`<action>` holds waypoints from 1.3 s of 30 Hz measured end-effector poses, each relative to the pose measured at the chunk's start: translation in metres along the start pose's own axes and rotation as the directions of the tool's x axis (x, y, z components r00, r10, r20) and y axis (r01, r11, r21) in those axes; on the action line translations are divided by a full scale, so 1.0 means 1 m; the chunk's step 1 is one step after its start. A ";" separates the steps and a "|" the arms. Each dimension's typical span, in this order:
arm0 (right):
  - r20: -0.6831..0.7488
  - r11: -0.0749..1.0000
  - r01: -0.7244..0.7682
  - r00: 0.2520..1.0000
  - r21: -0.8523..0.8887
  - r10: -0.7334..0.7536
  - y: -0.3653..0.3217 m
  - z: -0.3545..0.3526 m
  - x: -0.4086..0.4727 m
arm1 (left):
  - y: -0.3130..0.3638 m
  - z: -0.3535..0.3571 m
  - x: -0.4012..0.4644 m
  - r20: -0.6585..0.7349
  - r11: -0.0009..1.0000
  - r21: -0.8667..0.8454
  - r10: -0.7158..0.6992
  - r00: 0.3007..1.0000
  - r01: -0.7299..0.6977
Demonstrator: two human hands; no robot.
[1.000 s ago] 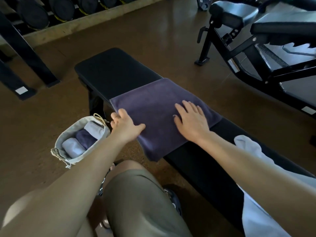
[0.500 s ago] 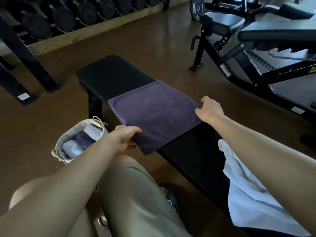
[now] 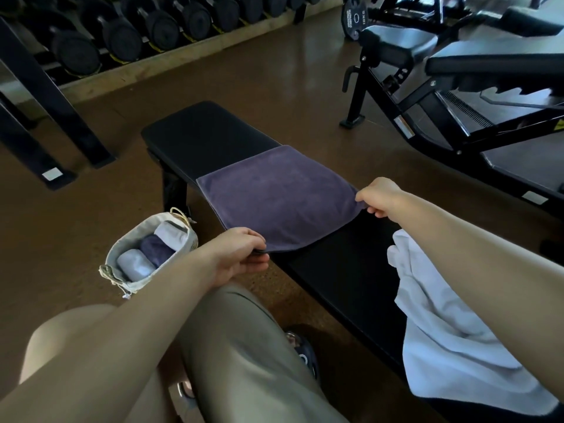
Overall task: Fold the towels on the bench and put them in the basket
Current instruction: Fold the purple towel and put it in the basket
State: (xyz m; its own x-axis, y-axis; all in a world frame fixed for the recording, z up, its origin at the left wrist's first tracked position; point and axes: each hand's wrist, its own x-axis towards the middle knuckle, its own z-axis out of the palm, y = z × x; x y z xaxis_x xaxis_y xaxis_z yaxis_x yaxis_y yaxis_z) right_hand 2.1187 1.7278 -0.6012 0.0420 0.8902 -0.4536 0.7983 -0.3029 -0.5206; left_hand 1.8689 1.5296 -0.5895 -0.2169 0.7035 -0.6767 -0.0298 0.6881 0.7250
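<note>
**Two hands gripping the near corners of a folded purple towel**

The purple towel [image 3: 274, 199] is lying flat across the black padded surface [image 3: 207, 132], folded into a rough rectangle. The left hand [image 3: 241, 254] is pinching the towel's near corner where it is overhanging the surface edge, thumb on top and fingers curled beneath. The right hand [image 3: 381, 196] is gripping the opposite corner on the far side of the surface, its fingers curled around the cloth edge. The towel is stretching between the two hands and extending away from them toward the far end of the surface.

Just behind the right hand, under the right forearm, a white towel [image 3: 451, 340] is lying crumpled on the surface and hanging over its near edge. Just outside the left hand, beside the left forearm, the cloth basket [image 3: 131, 248] is standing on the brown floor [image 3: 274, 77]. It is holding three rolled towels side by side: a pale one [image 3: 135, 265], a purple one [image 3: 155, 248] and another pale one [image 3: 169, 233].

Below the hands, the person's knees in khaki shorts [image 3: 244, 346] are filling the foreground. Far beyond the left hand, a dumbbell rack [image 3: 146, 25] is lining the wall; beyond the right hand, a black adjustable bench [image 3: 457, 87] is standing on the floor.
</note>
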 end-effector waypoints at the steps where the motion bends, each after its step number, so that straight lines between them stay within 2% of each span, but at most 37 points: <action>1: 0.001 1.000 0.007 1.000 -0.003 -0.007 0.000 -0.001 -0.001 | 0.000 -0.001 -0.001 -0.020 1.000 -0.022 0.012 1.000 -0.012; 6: 0.015 0.997 0.004 1.000 0.083 -0.005 0.001 -0.003 -0.007 | -0.001 -0.009 0.001 -0.150 0.985 -0.154 0.060 0.987 -0.083; 11: 0.153 0.947 -0.101 0.987 0.305 0.056 0.007 -0.002 -0.009 | -0.004 -0.015 -0.007 -0.139 0.946 -0.323 -0.013 0.990 -0.033; 15: 0.248 0.906 -0.170 0.966 0.388 0.075 0.012 -0.001 -0.010 | -0.003 -0.023 -0.009 -0.154 0.912 -0.410 -0.047 0.987 -0.021; 22: 0.194 0.948 -0.114 0.979 0.297 0.057 0.009 0.002 -0.011 | -0.005 -0.027 -0.011 -0.152 0.892 -0.453 -0.079 0.985 0.001; 27: 0.192 0.948 -0.124 0.979 0.293 0.068 0.014 0.002 -0.013 | -0.008 -0.032 -0.010 -0.128 0.861 -0.507 -0.124 0.984 0.043; 36: 0.215 0.946 -0.113 0.975 0.304 0.047 0.016 0.003 -0.016 | -0.007 -0.032 -0.009 -0.103 0.890 -0.450 -0.130 0.986 0.070; 39: 0.183 0.955 -0.077 0.983 0.286 0.025 0.018 0.003 -0.015 | -0.006 -0.035 -0.009 -0.085 0.895 -0.438 -0.140 0.987 0.089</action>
State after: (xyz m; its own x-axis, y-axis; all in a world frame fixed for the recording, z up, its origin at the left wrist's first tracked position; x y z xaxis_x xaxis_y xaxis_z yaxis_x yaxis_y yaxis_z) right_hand 2.1300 1.7081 -0.6060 -0.0491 0.8051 -0.5911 0.5873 -0.4555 -0.6691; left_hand 1.8373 1.5128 -0.5833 -0.2925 0.5827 -0.7582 -0.4731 0.6009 0.6443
